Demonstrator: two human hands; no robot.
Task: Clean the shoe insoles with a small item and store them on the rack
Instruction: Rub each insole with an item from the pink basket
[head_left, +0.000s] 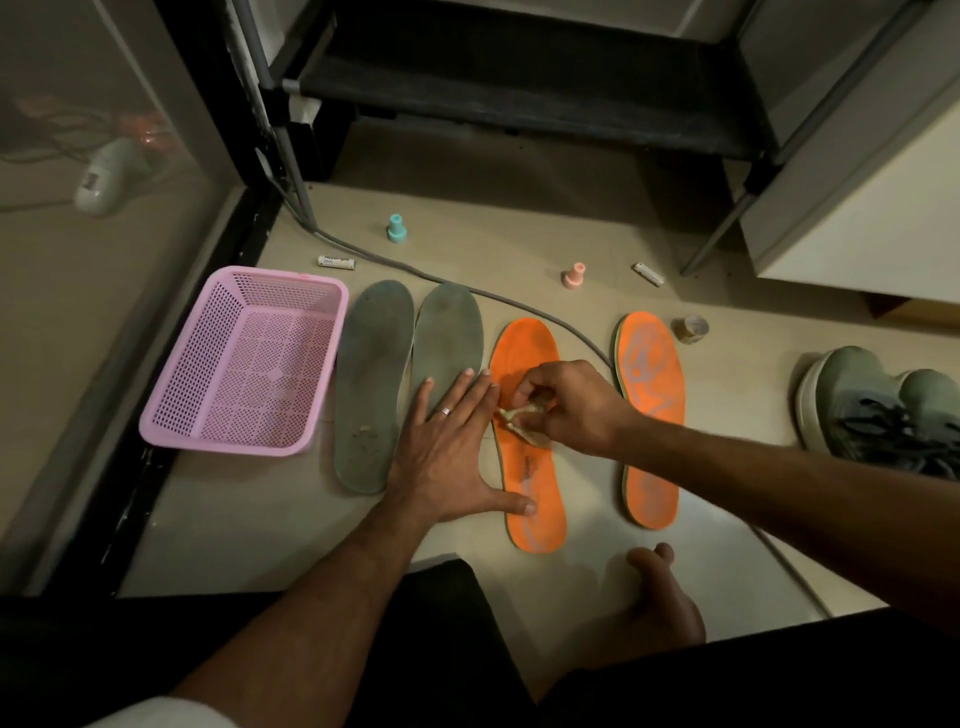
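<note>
Several insoles lie side by side on the beige floor: two grey ones (371, 384) (450, 343) on the left and two orange ones (527, 483) (652, 415) on the right. My left hand (452, 447) lies flat with straight fingers, its thumb pressing the left orange insole near the heel and its fingers across the lower part of the second grey insole. My right hand (566, 405) pinches a small crumpled pale wipe (522, 418) against the middle of that orange insole. The dark shoe rack (519, 104) stands at the back.
A pink perforated basket (244, 364) sits left of the insoles. A grey cable (415, 267) runs behind them. Two batteries (336, 262) (648, 274), a teal piece (397, 228), a pink piece (574, 275) and a small jar (691, 328) lie beyond. Grey shoes (883, 410) stand right; my bare foot (665, 592) is in front.
</note>
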